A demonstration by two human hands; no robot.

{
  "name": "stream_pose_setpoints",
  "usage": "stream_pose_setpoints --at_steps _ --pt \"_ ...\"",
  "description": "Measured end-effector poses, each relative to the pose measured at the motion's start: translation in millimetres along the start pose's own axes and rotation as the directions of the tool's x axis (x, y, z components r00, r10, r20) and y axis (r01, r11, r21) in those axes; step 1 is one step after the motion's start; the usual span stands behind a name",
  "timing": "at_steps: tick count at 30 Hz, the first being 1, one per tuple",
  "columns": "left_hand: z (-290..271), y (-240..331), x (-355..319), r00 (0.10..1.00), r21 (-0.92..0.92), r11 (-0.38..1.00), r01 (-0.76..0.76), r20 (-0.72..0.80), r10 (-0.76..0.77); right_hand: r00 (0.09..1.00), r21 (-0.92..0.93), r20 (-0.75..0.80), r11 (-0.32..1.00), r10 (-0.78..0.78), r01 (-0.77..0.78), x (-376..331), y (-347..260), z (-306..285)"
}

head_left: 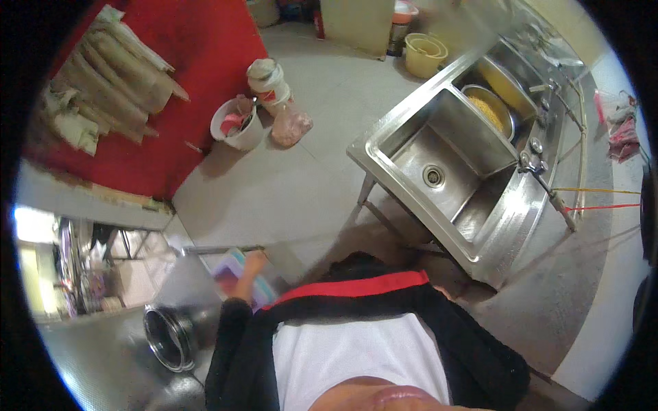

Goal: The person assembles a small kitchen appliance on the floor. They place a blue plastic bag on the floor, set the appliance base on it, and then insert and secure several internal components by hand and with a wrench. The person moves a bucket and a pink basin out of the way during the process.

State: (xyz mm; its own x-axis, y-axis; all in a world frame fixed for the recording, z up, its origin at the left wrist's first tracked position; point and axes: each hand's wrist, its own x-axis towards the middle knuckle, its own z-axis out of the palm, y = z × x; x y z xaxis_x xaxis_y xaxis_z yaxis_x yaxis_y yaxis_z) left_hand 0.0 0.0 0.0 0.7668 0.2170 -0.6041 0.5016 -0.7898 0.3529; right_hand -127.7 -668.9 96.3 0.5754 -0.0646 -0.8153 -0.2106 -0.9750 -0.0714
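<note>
The sink (411, 140) was bare metal, its smooth walls shining in streaks, with a polished metal drain (433, 177) and a glossy metal faucet (533, 161). Grey floor (322, 147) looked smooth with a low sheen. The white bucket (247, 139) and the yellow bucket (421, 65) were smooth plastic; the bag (291, 128) was thin, wrinkled, translucent plastic. The black jacket (233, 356) was matt cloth, the white shirt (356, 342) smooth cloth. The round vessel (168, 339) had a glossy rim. The blurred pastel item (264, 294) was perhaps smooth plastic.
</note>
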Motion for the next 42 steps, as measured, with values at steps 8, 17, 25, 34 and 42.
stream_pose_setpoints --at_steps 8,17,25,34,42 --pt "-158 134 219 0.98 -0.589 0.787 -0.181 -0.044 0.192 0.62 0.176 -0.78 0.924 -0.079 0.34 124 -185 -283" --pt "-190 19 235 0.885 -0.12 0.905 0.408 0.294 -0.36 0.832 0.415 -0.501 0.91 0.237 -0.009 308 -264 -423" --pt "-288 78 406 0.819 -0.227 0.798 0.558 0.303 -0.487 0.696 0.526 -0.501 0.82 0.514 -0.226 327 -298 -419" --pt "-346 472 768 0.914 -0.68 0.721 0.133 0.365 0.175 0.74 0.727 -0.361 0.668 0.568 -0.158 326 -293 -415" --pt "-163 703 807 0.754 -0.404 0.804 0.436 0.652 -0.081 0.768 0.965 0.133 0.095 0.627 -0.245 348 -238 -510"
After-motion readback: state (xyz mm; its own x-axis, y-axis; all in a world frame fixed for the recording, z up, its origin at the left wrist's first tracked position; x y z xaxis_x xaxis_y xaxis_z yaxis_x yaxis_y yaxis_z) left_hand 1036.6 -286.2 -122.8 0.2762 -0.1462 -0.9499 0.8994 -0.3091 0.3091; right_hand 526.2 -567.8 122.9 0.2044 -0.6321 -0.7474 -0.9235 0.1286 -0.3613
